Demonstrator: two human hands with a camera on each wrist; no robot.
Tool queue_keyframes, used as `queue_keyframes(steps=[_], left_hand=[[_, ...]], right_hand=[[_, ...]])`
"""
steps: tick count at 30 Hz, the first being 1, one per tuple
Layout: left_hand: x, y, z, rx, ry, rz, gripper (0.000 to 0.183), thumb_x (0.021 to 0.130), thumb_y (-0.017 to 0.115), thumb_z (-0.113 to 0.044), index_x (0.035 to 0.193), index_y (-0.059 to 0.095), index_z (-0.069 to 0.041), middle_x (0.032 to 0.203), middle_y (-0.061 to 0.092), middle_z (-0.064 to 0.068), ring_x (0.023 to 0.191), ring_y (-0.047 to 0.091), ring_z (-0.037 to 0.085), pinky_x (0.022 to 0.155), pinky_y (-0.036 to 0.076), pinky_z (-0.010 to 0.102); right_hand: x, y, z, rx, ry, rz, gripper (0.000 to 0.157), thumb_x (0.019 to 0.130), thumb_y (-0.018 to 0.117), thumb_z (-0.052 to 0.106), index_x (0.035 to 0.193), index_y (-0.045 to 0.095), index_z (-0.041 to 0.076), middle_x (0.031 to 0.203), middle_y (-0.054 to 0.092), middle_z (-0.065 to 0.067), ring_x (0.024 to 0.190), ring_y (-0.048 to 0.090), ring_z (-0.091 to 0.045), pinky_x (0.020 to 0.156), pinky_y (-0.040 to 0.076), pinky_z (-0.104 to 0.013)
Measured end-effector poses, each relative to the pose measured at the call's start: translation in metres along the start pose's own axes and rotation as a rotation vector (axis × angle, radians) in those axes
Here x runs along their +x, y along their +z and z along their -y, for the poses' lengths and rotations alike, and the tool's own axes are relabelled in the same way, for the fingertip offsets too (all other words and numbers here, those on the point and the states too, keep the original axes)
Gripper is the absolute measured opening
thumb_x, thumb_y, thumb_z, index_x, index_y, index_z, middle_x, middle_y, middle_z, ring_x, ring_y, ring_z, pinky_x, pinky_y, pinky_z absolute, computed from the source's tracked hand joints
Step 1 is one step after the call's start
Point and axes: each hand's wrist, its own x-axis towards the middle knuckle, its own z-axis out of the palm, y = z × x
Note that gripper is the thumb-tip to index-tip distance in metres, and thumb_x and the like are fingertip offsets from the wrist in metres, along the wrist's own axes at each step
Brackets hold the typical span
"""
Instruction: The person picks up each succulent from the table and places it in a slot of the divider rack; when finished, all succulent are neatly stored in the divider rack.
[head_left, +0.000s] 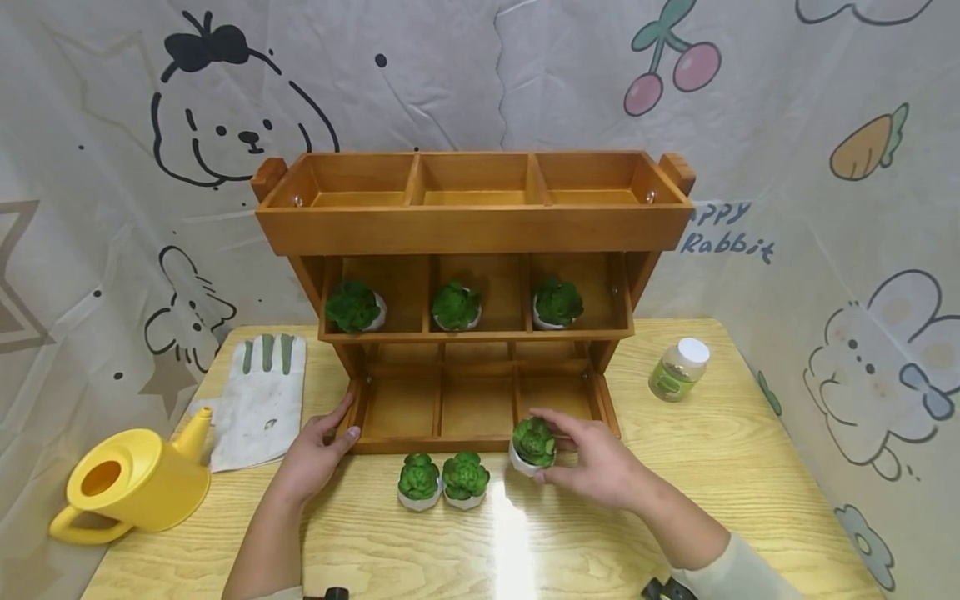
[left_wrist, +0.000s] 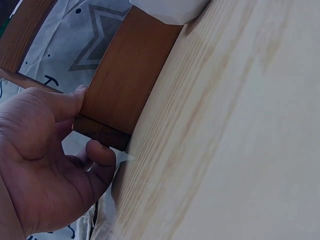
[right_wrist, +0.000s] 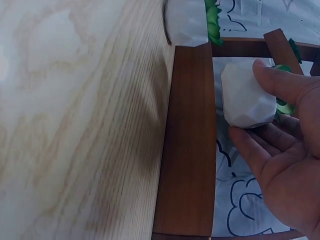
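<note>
A small green succulent in a white faceted pot (right_wrist: 245, 95) is pinched between the thumb and fingers of my right hand (head_left: 596, 462), raised off the table near the front right of the wooden shelf (head_left: 480, 232). My left hand (head_left: 318, 450) grips the shelf's lower front left corner, thumb on the front board (left_wrist: 127, 70) and fingers at its side. Two more potted succulents, one on the left (head_left: 418, 482) and one beside it (head_left: 465, 480), stand on the table before the bottom tier. On the middle tier sit a left succulent (head_left: 354, 307), a centre one (head_left: 456, 307) and a right one (head_left: 558, 302).
A yellow watering can (head_left: 142, 479) stands at the left, near a pair of white gloves (head_left: 258, 408) with green-striped fingers. A jar with a white lid (head_left: 678, 369) is on the right of the table (head_left: 720, 475). Printed cloth (head_left: 450, 75) hangs behind the shelf.
</note>
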Motion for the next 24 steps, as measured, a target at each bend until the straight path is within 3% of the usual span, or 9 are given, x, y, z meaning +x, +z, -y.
queue_keyframes(steps=[7,17,24], left_hand=[[-0.001,0.0,-0.001,-0.001,-0.007,0.001,0.065,0.107,0.059,-0.03,0.165,0.03,-0.023,0.15,0.038,0.029,0.141,0.035,0.048,0.115,0.027,0.066],[-0.001,0.0,-0.002,0.003,-0.013,0.003,0.065,0.107,0.059,-0.031,0.165,0.029,-0.023,0.15,0.038,0.029,0.141,0.036,0.048,0.115,0.027,0.066],[-0.001,0.0,-0.002,0.001,-0.022,0.004,0.066,0.107,0.059,-0.032,0.165,0.029,-0.024,0.15,0.037,0.029,0.142,0.035,0.049,0.116,0.026,0.066]], right_hand=[[0.004,-0.006,-0.005,0.07,0.004,-0.008,0.085,0.081,0.09,0.009,0.154,0.048,0.011,0.14,0.062,-0.015,0.116,0.068,-0.036,0.095,0.056,-0.036],[0.011,-0.013,-0.01,-0.014,0.007,-0.043,0.085,0.081,0.091,0.014,0.154,0.047,0.01,0.137,0.064,-0.013,0.12,0.066,-0.034,0.099,0.053,-0.04],[0.017,-0.013,-0.013,0.003,0.021,-0.066,0.082,0.082,0.088,0.008,0.153,0.048,0.008,0.137,0.063,-0.017,0.118,0.067,-0.035,0.097,0.055,-0.04]])
